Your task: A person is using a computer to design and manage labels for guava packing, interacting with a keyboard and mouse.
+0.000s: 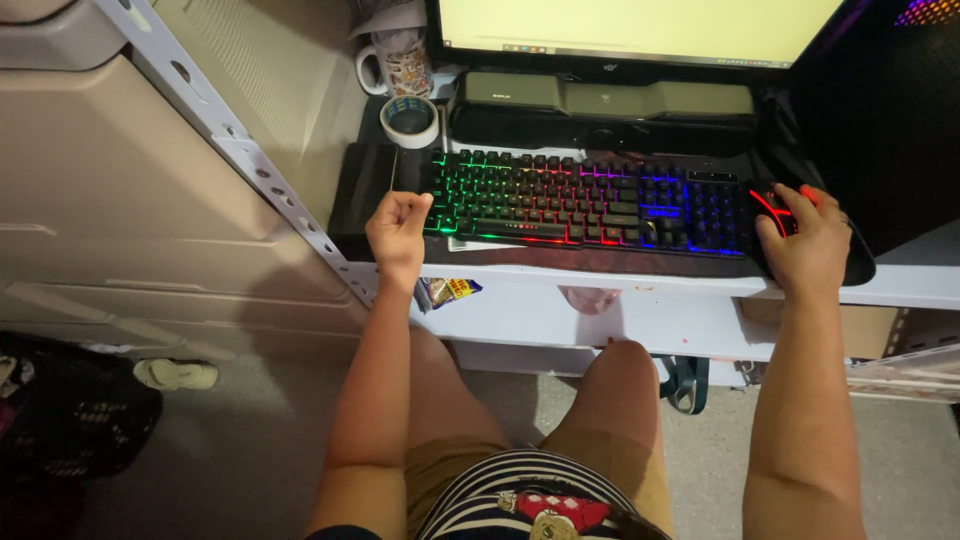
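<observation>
My left hand (398, 228) is curled into a loose fist at the left end of a black keyboard (590, 200) with rainbow backlit keys; nothing shows in it. My right hand (806, 242) lies over a black computer mouse (772, 212) with red glowing lines, at the keyboard's right end, fingers draped on its buttons. Both rest on a white desk (900, 285). A bright monitor (640, 30) stands behind the keyboard. My knees sit below the desk edge.
A roll of tape (410, 120) and a patterned mug (400, 65) stand back left. A dark speaker bar (610, 100) lies under the monitor. A perforated white metal post (250, 160) slants on the left. A sandal (175, 374) and dark basket (70, 420) are on the floor.
</observation>
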